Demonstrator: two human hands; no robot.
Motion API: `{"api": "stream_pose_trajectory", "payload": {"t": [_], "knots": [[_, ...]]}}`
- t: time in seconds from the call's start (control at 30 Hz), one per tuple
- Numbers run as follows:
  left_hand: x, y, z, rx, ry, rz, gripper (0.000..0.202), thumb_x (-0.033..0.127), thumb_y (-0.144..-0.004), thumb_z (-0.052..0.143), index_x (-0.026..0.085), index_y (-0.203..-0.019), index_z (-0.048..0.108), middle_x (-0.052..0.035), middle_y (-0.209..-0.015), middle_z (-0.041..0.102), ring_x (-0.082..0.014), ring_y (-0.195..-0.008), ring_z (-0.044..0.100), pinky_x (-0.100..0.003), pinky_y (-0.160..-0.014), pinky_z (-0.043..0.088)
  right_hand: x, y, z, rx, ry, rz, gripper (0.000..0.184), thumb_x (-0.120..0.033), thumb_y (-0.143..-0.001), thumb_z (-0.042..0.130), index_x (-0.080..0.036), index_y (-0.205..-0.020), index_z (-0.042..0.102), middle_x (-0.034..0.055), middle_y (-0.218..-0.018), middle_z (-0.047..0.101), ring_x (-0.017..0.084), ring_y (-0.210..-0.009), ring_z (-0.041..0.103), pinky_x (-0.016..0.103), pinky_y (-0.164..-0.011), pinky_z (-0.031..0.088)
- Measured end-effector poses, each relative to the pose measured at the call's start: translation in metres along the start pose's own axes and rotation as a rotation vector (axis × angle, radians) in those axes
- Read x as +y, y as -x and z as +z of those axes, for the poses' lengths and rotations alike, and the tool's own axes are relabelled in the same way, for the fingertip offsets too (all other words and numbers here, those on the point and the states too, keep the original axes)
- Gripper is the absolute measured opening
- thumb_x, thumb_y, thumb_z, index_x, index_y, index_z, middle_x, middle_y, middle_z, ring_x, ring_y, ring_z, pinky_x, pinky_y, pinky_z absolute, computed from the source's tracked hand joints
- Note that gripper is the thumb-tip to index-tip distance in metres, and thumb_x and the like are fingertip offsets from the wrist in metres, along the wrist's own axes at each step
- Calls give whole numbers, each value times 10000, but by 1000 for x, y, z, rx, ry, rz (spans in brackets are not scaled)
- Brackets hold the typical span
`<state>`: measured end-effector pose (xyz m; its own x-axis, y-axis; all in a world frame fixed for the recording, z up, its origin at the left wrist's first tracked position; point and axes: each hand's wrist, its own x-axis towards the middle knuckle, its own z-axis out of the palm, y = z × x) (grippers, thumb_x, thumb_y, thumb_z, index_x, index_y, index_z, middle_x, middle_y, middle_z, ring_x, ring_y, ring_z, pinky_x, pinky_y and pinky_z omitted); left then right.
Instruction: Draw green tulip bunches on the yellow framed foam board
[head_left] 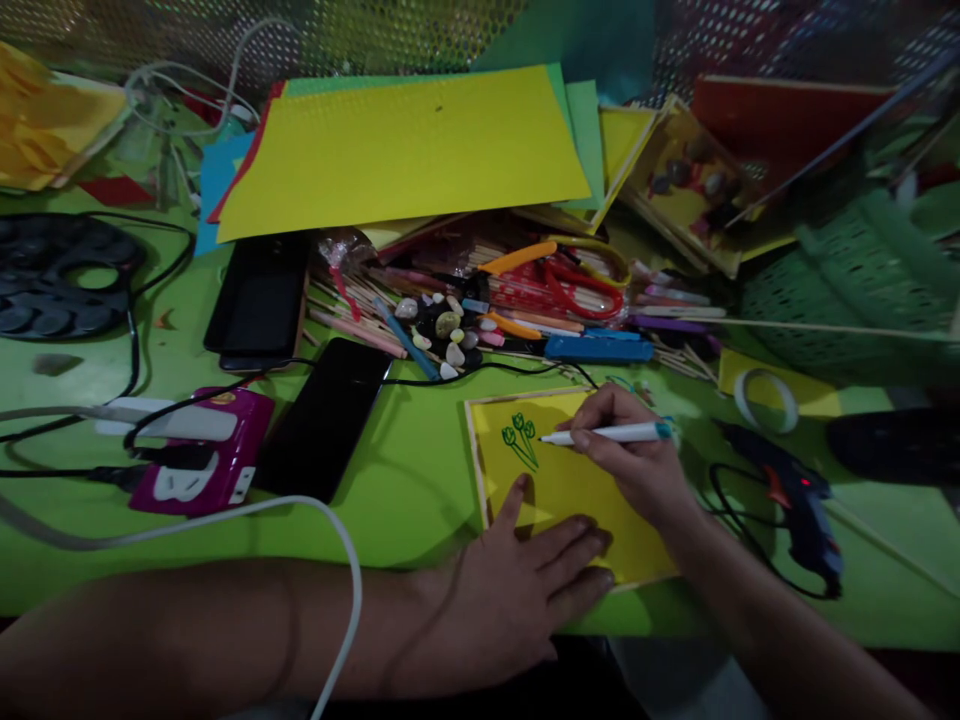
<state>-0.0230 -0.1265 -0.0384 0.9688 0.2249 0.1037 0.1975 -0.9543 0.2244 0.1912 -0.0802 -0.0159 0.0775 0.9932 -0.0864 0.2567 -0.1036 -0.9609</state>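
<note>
A yellow card [559, 480] with a pale wooden border lies on the green table near its front edge. Small green flowers [520, 438] are drawn on its upper left. My right hand [634, 450] is closed around a white marker [607, 434] with a teal end; its tip touches the card just right of the flowers. Fingers stretched out, my left hand [517, 580] lies flat on the card's lower left part and holds it down.
A black phone [324, 420] and a pink power strip [199, 450] with cables lie to the left. Behind the card are sticks, pebbles [446, 330], red scissors [581, 285] and coloured paper sheets [405, 150]. At right are a glue gun [795, 500], a tape roll [765, 398] and a green basket [847, 275].
</note>
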Motion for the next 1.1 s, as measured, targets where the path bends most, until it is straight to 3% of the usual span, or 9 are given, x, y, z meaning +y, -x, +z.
{"api": "stream_pose_trajectory", "payload": {"t": [0.57, 1.1], "knots": [[-1, -1, -4, -49, 25, 5, 672, 569, -1019, 508, 259, -1605, 397, -29, -1735, 328, -215, -1589, 276, -611, -1245, 284, -6, 1, 2, 0, 103, 27, 177, -311, -831, 769, -251, -776, 613, -2, -698, 614, 180, -641, 566, 293, -543, 405], [0, -1, -2, -26, -1, 0, 711, 621, -995, 529, 273, -1603, 406, -3, -1719, 366, -224, -1593, 238, -631, -1237, 299, -5, 1, 3, -7, 135, 20, 157, -301, -844, 749, -242, -782, 617, 0, -691, 623, 170, -622, 554, 285, -527, 385]]}}
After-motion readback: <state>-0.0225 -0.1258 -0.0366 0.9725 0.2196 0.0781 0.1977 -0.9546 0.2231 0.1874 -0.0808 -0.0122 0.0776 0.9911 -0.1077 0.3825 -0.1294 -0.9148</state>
